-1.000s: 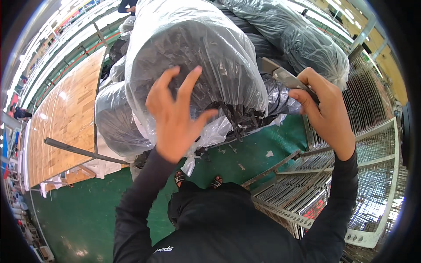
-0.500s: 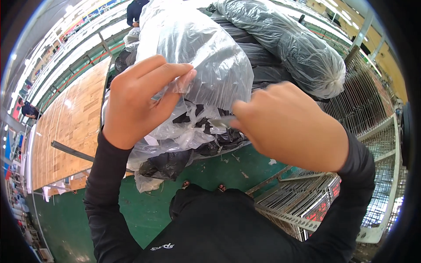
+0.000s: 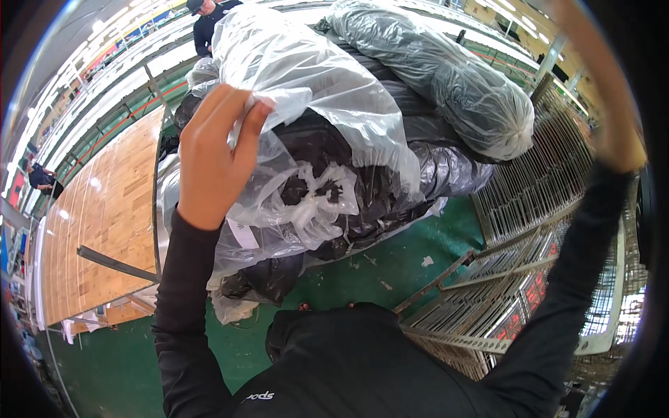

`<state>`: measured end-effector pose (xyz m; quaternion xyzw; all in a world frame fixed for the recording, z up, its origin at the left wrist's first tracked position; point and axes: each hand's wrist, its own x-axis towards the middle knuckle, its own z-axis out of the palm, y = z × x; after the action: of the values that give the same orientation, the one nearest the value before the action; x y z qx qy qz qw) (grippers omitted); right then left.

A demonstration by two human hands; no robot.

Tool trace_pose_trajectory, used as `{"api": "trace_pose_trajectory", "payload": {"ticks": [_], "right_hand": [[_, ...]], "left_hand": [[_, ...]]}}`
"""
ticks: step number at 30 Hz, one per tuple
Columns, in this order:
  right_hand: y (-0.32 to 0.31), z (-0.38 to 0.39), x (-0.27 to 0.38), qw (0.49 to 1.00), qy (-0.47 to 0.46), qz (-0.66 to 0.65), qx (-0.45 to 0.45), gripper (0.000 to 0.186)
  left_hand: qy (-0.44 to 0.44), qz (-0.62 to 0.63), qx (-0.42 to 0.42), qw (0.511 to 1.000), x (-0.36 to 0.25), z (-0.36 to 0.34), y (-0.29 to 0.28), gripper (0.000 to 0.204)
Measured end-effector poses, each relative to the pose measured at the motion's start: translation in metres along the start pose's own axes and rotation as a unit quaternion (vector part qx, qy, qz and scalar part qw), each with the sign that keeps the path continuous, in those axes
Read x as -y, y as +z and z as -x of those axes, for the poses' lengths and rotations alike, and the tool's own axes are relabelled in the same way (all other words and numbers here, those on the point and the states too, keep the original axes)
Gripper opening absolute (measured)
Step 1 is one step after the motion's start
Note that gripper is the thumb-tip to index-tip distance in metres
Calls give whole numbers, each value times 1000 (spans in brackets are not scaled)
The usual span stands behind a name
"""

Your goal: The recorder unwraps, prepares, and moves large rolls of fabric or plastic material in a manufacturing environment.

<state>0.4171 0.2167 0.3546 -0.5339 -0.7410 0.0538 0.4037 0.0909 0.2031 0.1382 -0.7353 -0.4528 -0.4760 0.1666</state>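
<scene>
My left hand (image 3: 221, 150) pinches a sheet of clear plastic wrap (image 3: 293, 104) on a large bagged bundle. Below that sheet, dark material shows through a gap, with a torn, gathered piece of clear plastic (image 3: 310, 202) and a white paper label (image 3: 240, 233). My right hand (image 3: 603, 90) is raised high at the right edge, blurred, its fingers cut off at the top of the picture, so what it holds cannot be seen. A long plastic-wrapped roll (image 3: 446, 76) lies behind, on other black bundles (image 3: 432, 111).
A wooden board table (image 3: 90, 230) with a metal bar is at the left. Wire racks (image 3: 529, 181) stand at the right. Green floor (image 3: 348, 279) lies below. Two co-workers (image 3: 207, 28) (image 3: 43, 177) are beyond the bundles and table.
My left hand has moved left, pinching plastic. My right hand, earlier holding a metal blade at the bundle, has swung up and right. More dark material now shows under the wrap.
</scene>
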Motion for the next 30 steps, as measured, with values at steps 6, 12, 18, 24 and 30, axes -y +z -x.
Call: {"api": "trace_pose_trajectory", "payload": {"ticks": [6, 12, 18, 24, 30], "right_hand": [[270, 106, -90, 965, -110, -212, -106, 103], [310, 87, -153, 930, -183, -52, -315, 71], [198, 43, -105, 937, -240, -81, -240, 27], [165, -33, -98, 947, -274, 15, -167, 20], [206, -100, -96, 873, -423, 37, -242, 10]], "left_hand": [[69, -126, 51, 988, 7, 15, 35, 78], [200, -248, 44, 947, 17, 21, 68, 72], [81, -126, 36, 988, -31, -7, 94, 86], [35, -121, -43, 991, 1, -58, 75, 56], [-53, -149, 45, 986, 43, -80, -4, 32]]}}
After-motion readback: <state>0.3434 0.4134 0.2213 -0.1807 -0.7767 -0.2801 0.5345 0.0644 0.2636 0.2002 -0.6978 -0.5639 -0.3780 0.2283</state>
